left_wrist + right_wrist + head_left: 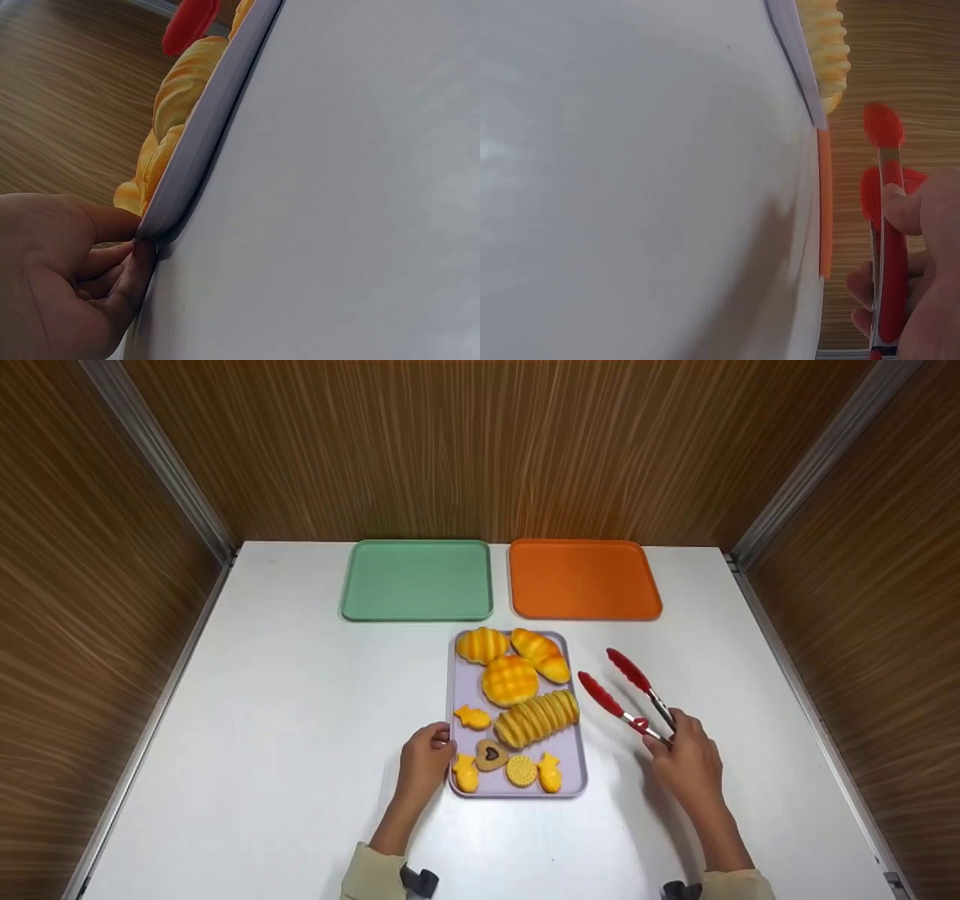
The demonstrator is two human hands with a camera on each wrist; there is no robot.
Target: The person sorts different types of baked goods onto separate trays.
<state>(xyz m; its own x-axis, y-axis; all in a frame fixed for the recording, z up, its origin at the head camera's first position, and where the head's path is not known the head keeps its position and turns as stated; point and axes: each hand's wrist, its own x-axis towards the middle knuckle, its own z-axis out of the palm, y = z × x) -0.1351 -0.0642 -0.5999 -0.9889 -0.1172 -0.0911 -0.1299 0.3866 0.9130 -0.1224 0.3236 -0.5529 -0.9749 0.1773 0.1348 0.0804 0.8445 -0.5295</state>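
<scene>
Red-tipped tongs (600, 694) stand beside the right edge of the lilac tray (574, 769), jaws apart; in the right wrist view one arm partly overlaps the other. The right hand (690, 765) has its grip curled around the tongs, covering their rear end in the head view; the right wrist view crops this hand. The left hand (425, 761) pinches the tray's left rim near the closer corner, its grip nearly closed. On the tray, a ridged loaf (536, 718) lies against a scored bun (510, 681); in the left wrist view the rim hides the loaf's base. Beyond, a green tray (418, 581) and an orange tray (585, 581) rest on the worktop (300, 697), whose near edge falls outside the head view.
</scene>
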